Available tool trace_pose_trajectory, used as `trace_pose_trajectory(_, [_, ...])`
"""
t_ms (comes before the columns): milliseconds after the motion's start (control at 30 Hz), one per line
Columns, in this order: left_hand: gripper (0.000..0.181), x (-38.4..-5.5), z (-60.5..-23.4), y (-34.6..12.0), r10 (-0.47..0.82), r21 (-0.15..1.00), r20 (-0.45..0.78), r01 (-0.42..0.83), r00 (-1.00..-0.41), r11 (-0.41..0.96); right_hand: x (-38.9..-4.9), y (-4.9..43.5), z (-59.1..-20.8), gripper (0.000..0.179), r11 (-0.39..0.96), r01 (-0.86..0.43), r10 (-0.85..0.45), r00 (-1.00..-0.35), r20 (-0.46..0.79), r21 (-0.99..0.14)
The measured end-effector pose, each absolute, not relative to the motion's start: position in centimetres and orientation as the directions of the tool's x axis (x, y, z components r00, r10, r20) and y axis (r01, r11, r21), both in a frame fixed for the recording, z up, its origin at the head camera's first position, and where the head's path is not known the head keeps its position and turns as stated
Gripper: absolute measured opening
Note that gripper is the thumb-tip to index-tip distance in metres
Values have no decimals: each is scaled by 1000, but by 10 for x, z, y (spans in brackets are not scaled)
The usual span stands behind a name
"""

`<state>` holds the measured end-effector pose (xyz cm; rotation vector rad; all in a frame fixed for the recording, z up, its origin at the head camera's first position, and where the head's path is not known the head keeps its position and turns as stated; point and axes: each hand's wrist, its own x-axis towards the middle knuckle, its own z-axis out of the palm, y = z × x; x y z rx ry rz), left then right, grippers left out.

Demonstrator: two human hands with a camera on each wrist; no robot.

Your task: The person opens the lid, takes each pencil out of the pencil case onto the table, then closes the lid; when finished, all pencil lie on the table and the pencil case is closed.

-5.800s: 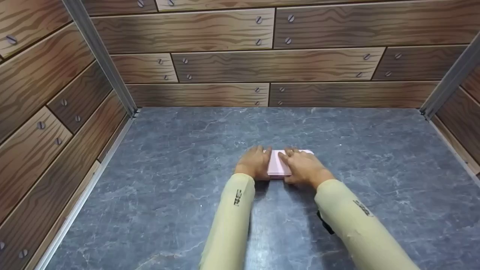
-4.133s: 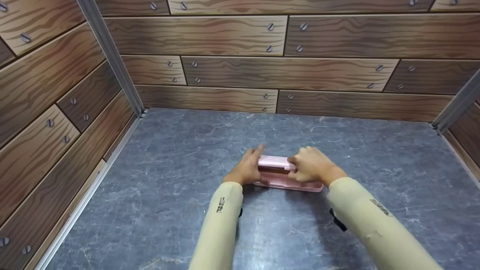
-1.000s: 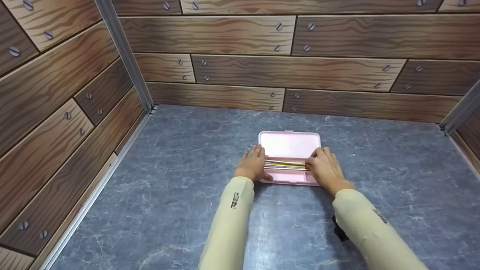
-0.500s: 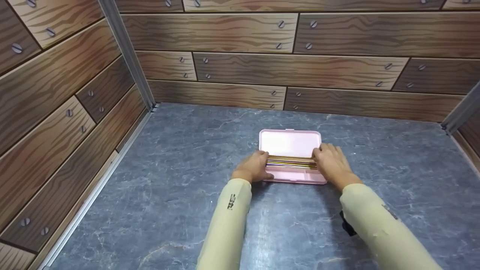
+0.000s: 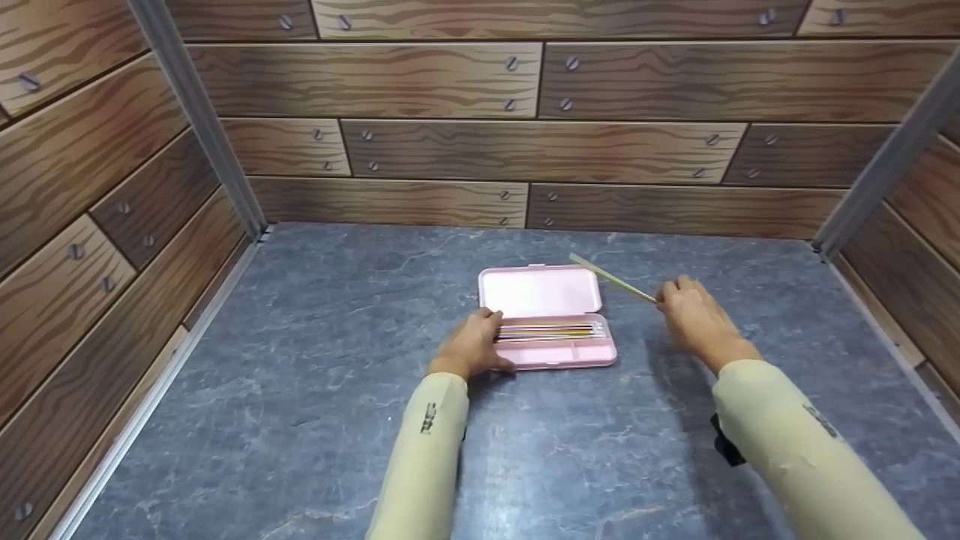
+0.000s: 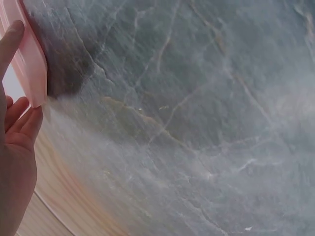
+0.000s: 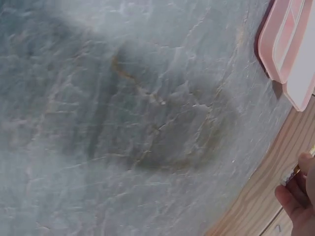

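A pink pencil case [image 5: 532,354] lies on the table with its lid [image 5: 540,292] folded back. Inside, several pencils [image 5: 544,331] lie lengthwise in the rear compartment, white ends to the right. My left hand [image 5: 469,345] holds the case's left end, thumb at the front side; the left wrist view shows fingertips against the pink case wall [image 6: 32,64]. Raised off the table to the right of the case, my right hand [image 5: 694,319] pinches one yellowish pencil [image 5: 615,280], which slants up and left. Its whitish end [image 7: 290,178] sticks out of the fingers in the right wrist view.
The tabletop [image 5: 337,375] is a dark grey-blue marbled surface. Wood-plank-patterned walls stand at the back [image 5: 450,150], left [image 5: 75,322] and right, with grey metal posts [image 5: 195,112] in the corners.
The lid has been opened from the closed case seen earlier. My right hand has drawn a pencil from the case and moved right with it. My left hand stays at the case's left end.
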<state>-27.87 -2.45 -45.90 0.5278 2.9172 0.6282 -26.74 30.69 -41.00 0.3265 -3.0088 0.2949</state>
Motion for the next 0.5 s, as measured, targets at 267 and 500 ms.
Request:
trace_pose_trajectory(267, [93,-278,-460,-26,348,449,-37,295,-937,843,-256,306,-424,18,915,-155,-82,-975,205,-373])
trace_pose_trajectory(500, [89,-277,-458,-22,361,456,-15,315,-932,833,-249,309,-437,20,849,-88,22,-979,201,-521])
